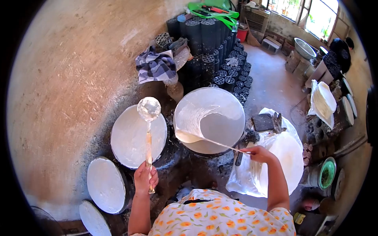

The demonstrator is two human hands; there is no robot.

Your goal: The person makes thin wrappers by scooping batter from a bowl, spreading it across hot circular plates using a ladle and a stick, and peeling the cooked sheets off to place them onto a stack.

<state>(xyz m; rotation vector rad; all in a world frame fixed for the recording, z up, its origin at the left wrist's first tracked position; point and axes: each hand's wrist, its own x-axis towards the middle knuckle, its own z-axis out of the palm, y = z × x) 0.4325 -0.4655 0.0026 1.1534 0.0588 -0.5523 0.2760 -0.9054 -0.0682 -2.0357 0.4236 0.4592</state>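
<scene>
My left hand (145, 177) is closed around the long handle of a ladle (149, 109), whose bowl is coated with white batter. The ladle is over a round, white-covered pot (132, 135) at the left. In my right hand (258, 153) is a long thin stick (222, 144), reaching left across the larger round steamer (232, 104). At the stick's far end is a thin pale sheet (188, 136), at the steamer's left edge. The steamer's surface shows white batter and a smoother grey patch. Beside my right hand lies a stack of round white sheets (281, 161) on plastic.
Black coal briquettes (201, 37) are stacked behind the steamer, near a checked cloth (155, 65). Round white lids (105, 185) lean at the lower left. A green basin (327, 174) stands at the right. A dark block (263, 122) sits near the sheets.
</scene>
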